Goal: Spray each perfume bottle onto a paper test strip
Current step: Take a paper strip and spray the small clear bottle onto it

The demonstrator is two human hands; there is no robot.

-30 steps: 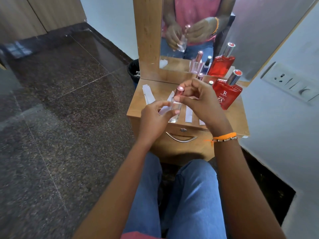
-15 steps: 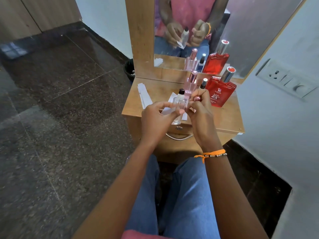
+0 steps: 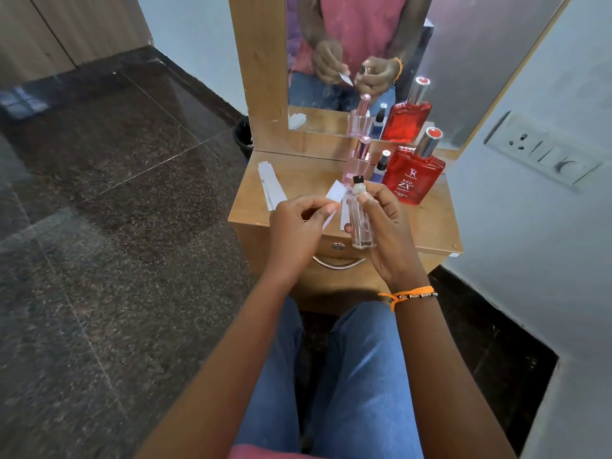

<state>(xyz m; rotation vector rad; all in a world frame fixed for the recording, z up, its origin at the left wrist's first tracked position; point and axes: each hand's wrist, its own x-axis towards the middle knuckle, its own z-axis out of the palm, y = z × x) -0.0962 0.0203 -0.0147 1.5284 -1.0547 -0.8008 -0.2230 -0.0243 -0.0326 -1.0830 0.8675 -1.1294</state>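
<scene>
Blue jeans (image 3: 361, 376) down low, knees apart, with two bare arms reaching forward over them. Orange thread band (image 3: 409, 294) tied around the right wrist.

Right hand (image 3: 385, 236) wrapped around a small clear bottle (image 3: 360, 223), held upright above the front edge of the wooden table (image 3: 427, 223). Black spray top (image 3: 357, 179) bare, no cap on it. One fingertip up beside the white collar near the top; pressing or not, hard to tell.

Left hand (image 3: 298, 223) pinching a white paper strip (image 3: 334, 198) between thumb and fingers. Strip sticking up and to the right, its tip just beside the black spray top.

Under the hands, a drawer with a curved metal handle (image 3: 338, 262) and a small round lock above it. More paper strips (image 3: 272, 185) lying flat on the left part of the table, plus one peeking out between the hands.

Farther back, three more bottles standing on the table: a tall pink bottle (image 3: 357, 164), a thin dark blue bottle (image 3: 381, 168) next to it, and a big red bottle (image 3: 412, 175) with a silver cap on the right.

Behind those, a mirror (image 3: 463, 61) in a wooden frame, showing the bottles and both hands again. White switch plate (image 3: 543, 154) on the wall at the right. Dark shiny floor (image 3: 99, 226) on the left.
</scene>
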